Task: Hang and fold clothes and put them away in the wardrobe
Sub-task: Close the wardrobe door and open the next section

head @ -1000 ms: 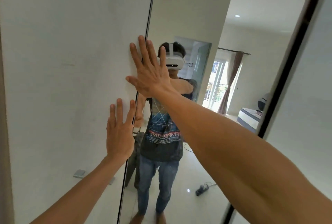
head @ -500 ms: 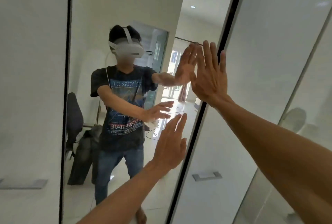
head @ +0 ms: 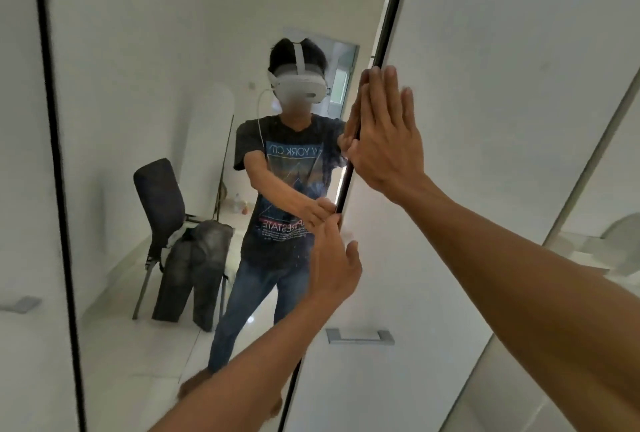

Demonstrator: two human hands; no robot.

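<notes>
Both the right hand [head: 384, 140] and left hand [head: 334, 265] press straight fingers [head: 375, 92] on the edge of the mirror door [head: 166, 50] at centre frame; the inside of the wardrobe [head: 485, 154] is hidden, clothes [head: 197, 258] only reflected lower left.

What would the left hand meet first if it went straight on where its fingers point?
The mirrored door, right at its black edge strip. The left hand has straight fingers aimed up and forward, with their reflection almost meeting the tips, so contact looks immediate; exact depth is unclear.
</notes>
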